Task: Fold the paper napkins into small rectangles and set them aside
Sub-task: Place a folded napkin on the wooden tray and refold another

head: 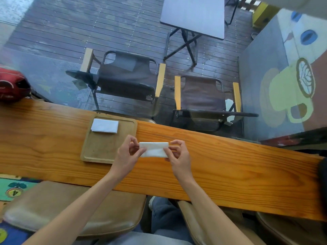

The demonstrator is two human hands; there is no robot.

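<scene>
A white paper napkin, folded into a narrow rectangle, is held just above the wooden counter. My left hand pinches its left end between thumb and fingers. My right hand pinches its right end the same way. A small stack of folded white napkins lies in the far corner of a wooden tray to the left of my hands.
Beyond the counter's far edge, behind glass, stand two folding chairs and a small table on a dark deck. A red helmet rests at the counter's far left. Tan padded stools sit below the near edge.
</scene>
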